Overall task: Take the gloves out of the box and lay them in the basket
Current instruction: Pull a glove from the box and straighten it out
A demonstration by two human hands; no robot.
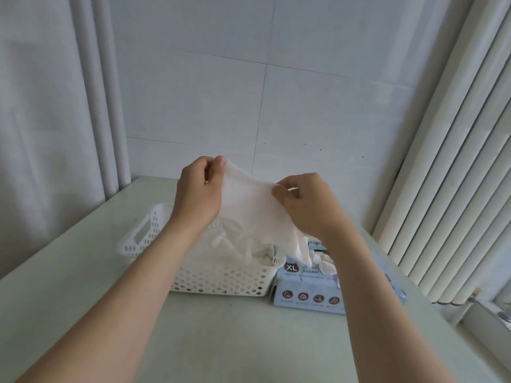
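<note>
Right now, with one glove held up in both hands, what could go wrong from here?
The thin glove is only pinched at its top edge by the left hand and right hand; it may slip or tear. Its lower end hangs by the box opening, where loose gloves stick out, and could drag them out.
</note>
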